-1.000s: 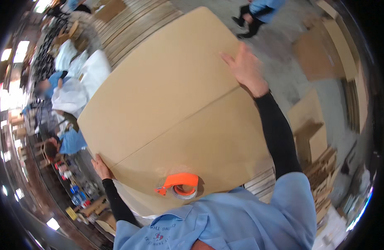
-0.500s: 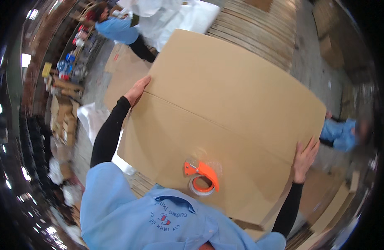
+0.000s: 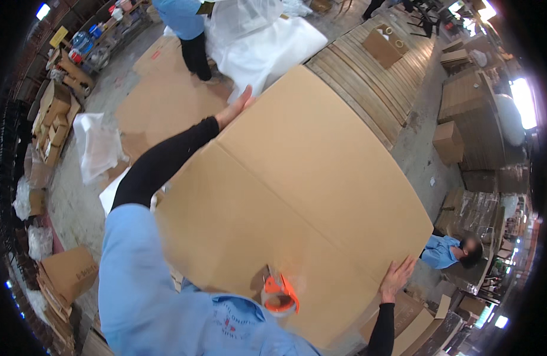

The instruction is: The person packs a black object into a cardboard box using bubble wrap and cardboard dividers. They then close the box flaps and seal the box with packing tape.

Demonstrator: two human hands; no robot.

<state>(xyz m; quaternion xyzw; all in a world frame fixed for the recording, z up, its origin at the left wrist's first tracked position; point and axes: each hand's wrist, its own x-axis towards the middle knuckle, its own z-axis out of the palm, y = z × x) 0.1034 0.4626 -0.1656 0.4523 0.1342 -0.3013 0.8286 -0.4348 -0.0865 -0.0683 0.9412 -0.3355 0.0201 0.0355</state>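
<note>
A large brown cardboard box (image 3: 309, 160) fills the middle of the view, its top crossed by a straight seam. At its far left edge lies my left hand (image 3: 233, 111), fingers stretched out along the side. My right hand (image 3: 397, 280) rests flat at the right edge, its fingers extended and a little apart. On the box top, close to my chest, sits an orange tape dispenser (image 3: 290, 292) with a roll of tape; neither hand touches it. The box's underside is hidden.
Wooden slats (image 3: 356, 83) run beyond the box, with a small open carton (image 3: 385, 46) on them. White foam sheeting (image 3: 267, 50) lies at the far side near a co-worker (image 3: 181, 21). Another person (image 3: 442, 252) is at the right. Flat cardboard (image 3: 161, 101) covers floor at left.
My view has swung, and the box appears turned clockwise. My left hand is farther forward along its edge; the right hand stays at the right edge. The dispenser remains on top.
</note>
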